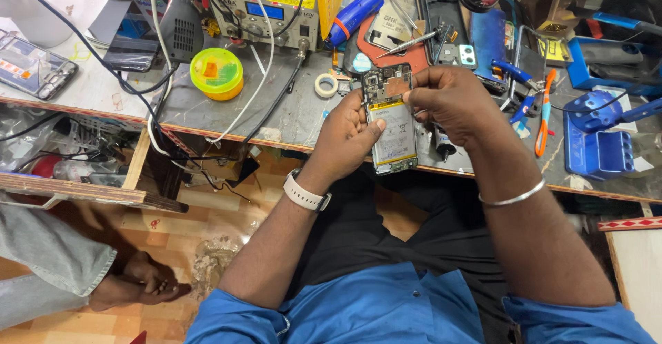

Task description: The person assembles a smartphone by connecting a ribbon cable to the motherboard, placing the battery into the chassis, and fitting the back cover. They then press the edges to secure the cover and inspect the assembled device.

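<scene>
We hold an opened phone (390,120) with its back cover off, above the near edge of the surface (289,109) and just over our lap. Its long axis runs away from us, circuit board end toward the far edge, battery end toward us; the pale battery fills the lower part. Left hand (345,137) supports it from the left side: thumb laid across the battery's left margin, the other fingers wrapped behind and clamped on the phone's left edge. Right hand (448,103) comes in from the right at the top end, fingers drawn together and pinched at the circuit board's upper right corner; whether they grip a small part or only press there we cannot tell, as the fingertips cover the spot. So the phone lies between both hands, the left carrying it low, the right nearer the board and the one placed for fine work. Beside the right hand, toward the right edge of the surface, lie orange-handled tweezers (545,113) and a blue parts holder (600,144). Toward the far edge sit a roll of tape (326,85), a yellow-green round tin (216,73) and a bench power unit (265,9). A white watch (305,194) is on the left wrist, a metal bangle (514,196) on the right. Another person's foot (141,282) rests on the floor at lower left.
</scene>
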### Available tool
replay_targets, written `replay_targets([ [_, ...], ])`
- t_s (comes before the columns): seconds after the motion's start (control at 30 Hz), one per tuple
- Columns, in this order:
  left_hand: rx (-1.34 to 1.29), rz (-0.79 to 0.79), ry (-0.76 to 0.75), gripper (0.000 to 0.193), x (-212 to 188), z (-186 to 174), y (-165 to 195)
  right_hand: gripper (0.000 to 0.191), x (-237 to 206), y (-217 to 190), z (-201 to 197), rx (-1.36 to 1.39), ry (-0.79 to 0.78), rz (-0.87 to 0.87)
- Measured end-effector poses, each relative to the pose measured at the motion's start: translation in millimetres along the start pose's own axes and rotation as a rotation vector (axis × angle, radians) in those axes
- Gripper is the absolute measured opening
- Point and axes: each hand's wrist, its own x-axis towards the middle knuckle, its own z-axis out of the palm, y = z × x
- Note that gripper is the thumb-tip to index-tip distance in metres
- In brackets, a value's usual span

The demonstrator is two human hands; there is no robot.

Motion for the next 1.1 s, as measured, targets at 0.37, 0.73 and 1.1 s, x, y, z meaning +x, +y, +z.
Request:
replay_targets([
  [0.37,-0.002,0.042,-0.027,0.044,0,-1,-1,0.015,8,-4,-8,-0.113,-0.062,0.028],
  [0.73,0.100,0.029,0.002,0.043,-1,2,2,0.011,9,1,-4,-0.172,-0.010,0.045],
  [1.1,-0.010,0.021,0.008,0.046,1,1,1,0.013,12,9,-3,-0.110,-0.030,-0.034],
])
